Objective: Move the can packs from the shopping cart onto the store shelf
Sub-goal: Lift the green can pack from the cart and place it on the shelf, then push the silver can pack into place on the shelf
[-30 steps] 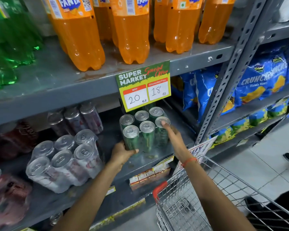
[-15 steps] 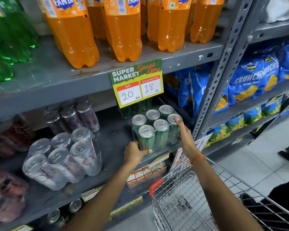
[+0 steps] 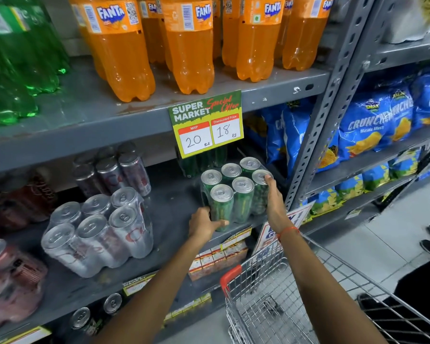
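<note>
We have a single head-worn wide-angle view, looking forward and down from close in at the grey shelf [image 3: 159,184], which fills nine to one o'clock; the wire cart [image 3: 271,294] sits at five o'clock below us.

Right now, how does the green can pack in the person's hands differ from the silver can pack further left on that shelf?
The green can pack stands upright near the shelf's front edge; the silver can pack leans, its tops tipped toward the camera. The green can pack is gripped by the left hand and right hand; the silver can pack sits untouched. Cans are green in one, silver with red lettering in the other. Both are plastic-wrapped six-packs.
</note>
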`<state>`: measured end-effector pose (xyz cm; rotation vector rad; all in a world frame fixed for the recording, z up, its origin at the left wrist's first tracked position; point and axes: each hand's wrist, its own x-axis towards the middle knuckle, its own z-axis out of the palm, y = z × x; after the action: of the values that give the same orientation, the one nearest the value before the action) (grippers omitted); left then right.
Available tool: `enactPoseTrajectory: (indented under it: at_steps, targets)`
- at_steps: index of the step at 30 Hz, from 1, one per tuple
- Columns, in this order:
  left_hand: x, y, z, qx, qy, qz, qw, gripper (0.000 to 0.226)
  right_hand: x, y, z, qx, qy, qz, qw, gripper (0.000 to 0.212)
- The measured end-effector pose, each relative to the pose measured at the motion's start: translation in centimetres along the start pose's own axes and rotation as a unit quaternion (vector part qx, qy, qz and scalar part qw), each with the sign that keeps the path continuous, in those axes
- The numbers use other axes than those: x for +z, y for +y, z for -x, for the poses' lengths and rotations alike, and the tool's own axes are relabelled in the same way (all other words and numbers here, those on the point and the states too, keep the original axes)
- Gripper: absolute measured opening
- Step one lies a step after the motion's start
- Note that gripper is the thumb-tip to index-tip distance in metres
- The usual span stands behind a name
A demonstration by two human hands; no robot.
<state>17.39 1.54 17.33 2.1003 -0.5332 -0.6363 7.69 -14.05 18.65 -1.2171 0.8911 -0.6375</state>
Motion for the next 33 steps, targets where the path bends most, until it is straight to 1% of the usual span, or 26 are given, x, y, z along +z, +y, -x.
enactPoseTrajectory:
  at_steps: [4, 6, 8, 11, 14, 15, 16, 17, 18, 19, 20, 21, 22, 24, 25, 26, 27, 28, 30, 32, 33]
  targets:
    - [-0.2, 0.1, 0.3, 0.007, -0.009, 0.009, 1.0, 0.052, 0.1, 0.0, 0.0, 0.009, 0.001, -0.006, 1.0, 0.069]
    - [-0.2, 0.3, 0.6, 0.013, -0.002, -0.006, 1.0, 0.051, 0.2, 0.0, 0.0, 0.007, -0.005, -0.003, 1.0, 0.072]
    - [-0.2, 0.5, 0.8, 0.016, 0.003, -0.027, 1.0, 0.052, 0.4, -0.2, -0.1, 0.006, -0.006, -0.012, 1.0, 0.069]
    - [-0.3, 1.0, 1.0, 0.015, 0.0, -0.044, 0.999, 0.055, 0.3, -0.5, -0.5, 0.015, -0.007, -0.028, 0.999, 0.059]
    - [-0.6, 1.3, 1.1, 0.011, -0.005, -0.057, 0.998, 0.055, 0.0, -0.7, -0.6, 0.037, -0.02, -0.035, 0.998, 0.066]
    - [-0.7, 1.4, 1.2, 0.006, -0.012, -0.055, 0.998, 0.056, 0.3, -0.9, -0.3, 0.041, -0.013, -0.034, 0.998, 0.068]
    - [-0.9, 1.6, 1.4, 0.005, -0.019, -0.055, 0.998, 0.058, 0.7, -1.0, 0.3, 0.033, 0.016, -0.015, 0.999, 0.07]
    - [-1.3, 1.8, 1.9, 0.01, -0.021, -0.063, 0.998, 0.059, 1.4, -1.0, 1.3, 0.006, 0.066, 0.023, 0.998, 0.07]
    - [-1.7, 2.0, 2.5, 0.026, -0.008, -0.084, 0.996, 0.06, 2.1, -1.0, 2.6, -0.04, 0.123, 0.068, 0.989, 0.067]
    - [-2.3, 2.0, 3.3, 0.05, 0.02, -0.116, 0.992, 0.063, 3.1, -0.8, 4.4, -0.104, 0.169, 0.106, 0.974, 0.062]
    - [-3.0, 1.7, 4.3, 0.081, 0.06, -0.148, 0.984, 0.066, 4.2, -0.4, 6.3, -0.173, 0.192, 0.13, 0.957, 0.058]
    - [-3.7, 1.2, 5.5, 0.119, 0.108, -0.166, 0.973, 0.07, 5.4, 0.1, 8.1, -0.234, 0.19, 0.14, 0.943, 0.056]
    - [-4.5, 0.7, 6.8, 0.164, 0.165, -0.163, 0.959, 0.07, 6.7, 0.6, 9.6, -0.284, 0.17, 0.143, 0.933, 0.054]
    - [-6.7, -0.7, 8.7, 0.244, 0.294, -0.138, 0.914, 0.066, 9.7, 1.5, 12.0, -0.352, 0.105, 0.13, 0.921, 0.05]
    - [-8.0, -1.6, 9.1, 0.26, 0.351, -0.142, 0.888, 0.065, 11.2, 1.7, 12.8, -0.369, 0.07, 0.12, 0.919, 0.048]
    - [-9.3, -2.6, 9.4, 0.258, 0.395, -0.16, 0.867, 0.066, 12.8, 2.0, 13.5, -0.375, 0.037, 0.109, 0.92, 0.048]
    - [-10.7, -3.7, 9.5, 0.241, 0.424, -0.182, 0.854, 0.068, 14.3, 2.3, 14.0, -0.37, 0.006, 0.099, 0.924, 0.048]
    - [-12.1, -4.8, 9.5, 0.217, 0.439, -0.202, 0.848, 0.072, 15.7, 2.7, 14.4, -0.356, -0.022, 0.092, 0.93, 0.049]
    - [-14.6, -7.4, 9.5, 0.155, 0.443, -0.216, 0.856, 0.08, 18.1, 4.0, 14.9, -0.303, -0.08, 0.098, 0.945, 0.053]
    - [-16.4, -10.1, 9.6, 0.1, 0.439, -0.184, 0.874, 0.091, 19.6, 5.8, 15.2, -0.247, -0.15, 0.129, 0.948, 0.06]
    - [-17.1, -11.3, 9.7, 0.089, 0.427, -0.14, 0.889, 0.098, 20.0, 6.7, 15.4, -0.229, -0.189, 0.14, 0.944, 0.063]
